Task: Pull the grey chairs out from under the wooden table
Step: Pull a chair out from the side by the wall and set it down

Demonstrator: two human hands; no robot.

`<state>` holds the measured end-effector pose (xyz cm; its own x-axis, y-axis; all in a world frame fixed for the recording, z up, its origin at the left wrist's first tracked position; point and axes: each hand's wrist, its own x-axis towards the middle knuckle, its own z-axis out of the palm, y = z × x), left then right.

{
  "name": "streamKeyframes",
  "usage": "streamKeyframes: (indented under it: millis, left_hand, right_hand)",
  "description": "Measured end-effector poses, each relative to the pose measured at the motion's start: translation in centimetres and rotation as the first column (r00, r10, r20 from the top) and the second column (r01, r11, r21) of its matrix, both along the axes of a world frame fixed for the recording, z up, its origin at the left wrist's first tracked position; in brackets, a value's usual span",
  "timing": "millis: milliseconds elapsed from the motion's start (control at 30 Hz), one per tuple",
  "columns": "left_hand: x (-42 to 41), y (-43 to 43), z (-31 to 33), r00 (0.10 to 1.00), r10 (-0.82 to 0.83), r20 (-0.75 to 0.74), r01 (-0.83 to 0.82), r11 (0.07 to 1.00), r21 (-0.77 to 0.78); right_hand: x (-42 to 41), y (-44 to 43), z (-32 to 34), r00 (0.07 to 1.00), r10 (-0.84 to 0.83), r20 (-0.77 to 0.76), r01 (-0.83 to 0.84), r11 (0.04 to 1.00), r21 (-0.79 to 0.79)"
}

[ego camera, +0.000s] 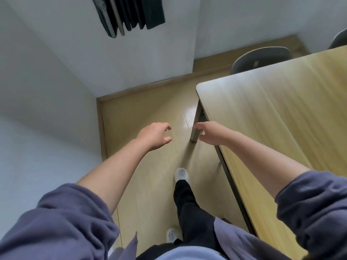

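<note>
The wooden table (272, 117) fills the right side, its near corner pointing toward me. Behind its far edge a grey chair (261, 58) shows only its curved backrest, tucked against the table. A second grey chair (339, 39) peeks in at the top right edge. My left hand (155, 136) hovers over the floor with fingers curled apart, holding nothing. My right hand (211, 132) hangs just off the table's left edge near a table leg (195, 128), fingers loose and empty. Both hands are well short of the chairs.
White walls close in on the left and form a corner (195, 53) jutting out ahead. Dark clothes (129, 14) hang on the wall at the top. A strip of pale wood floor (150, 166) runs between wall and table, with my feet on it.
</note>
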<state>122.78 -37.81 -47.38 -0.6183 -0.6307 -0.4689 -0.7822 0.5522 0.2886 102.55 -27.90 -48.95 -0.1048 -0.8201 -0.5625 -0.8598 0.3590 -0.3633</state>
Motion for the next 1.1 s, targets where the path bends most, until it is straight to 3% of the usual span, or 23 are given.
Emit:
streamKeyframes:
  millis: [300, 467, 567, 767, 967, 1100]
  left_hand:
    - [-11.2, -15.9, 0.9, 0.998, -0.060, 0.007, 0.060, 0.998, 0.037]
    - [-18.5, -23.6, 0.2, 0.983, -0.185, 0.015, 0.183, 0.981, 0.060]
    - [-24.2, -28.5, -0.8, 0.945, -0.327, 0.023, 0.324, 0.943, 0.078]
    - [-35.3, -36.0, -1.2, 0.769, -0.639, 0.014, 0.636, 0.767, 0.085]
    - [-46.8, -38.5, -0.7, 0.511, -0.859, 0.003, 0.858, 0.510, 0.064]
    - [-54.7, -37.5, -1.2, 0.340, -0.940, -0.002, 0.940, 0.340, 0.037]
  right_hand:
    - [-9.8, -14.4, 0.0, 0.963, -0.255, 0.086, 0.259, 0.965, -0.042]
    - [-15.0, -18.7, -1.0, 0.917, -0.387, 0.092, 0.391, 0.920, -0.020]
    - [-18.7, -21.1, -1.7, 0.841, -0.535, 0.080, 0.538, 0.842, -0.031]
    - [-24.2, -24.7, -2.4, 0.485, -0.870, 0.093, 0.873, 0.475, -0.106]
    - [-28.6, -26.1, -2.3, 0.167, -0.982, 0.085, 0.975, 0.152, -0.159]
    - [-32.4, -25.4, -2.4, 0.035, -0.996, 0.084, 0.988, 0.022, -0.156]
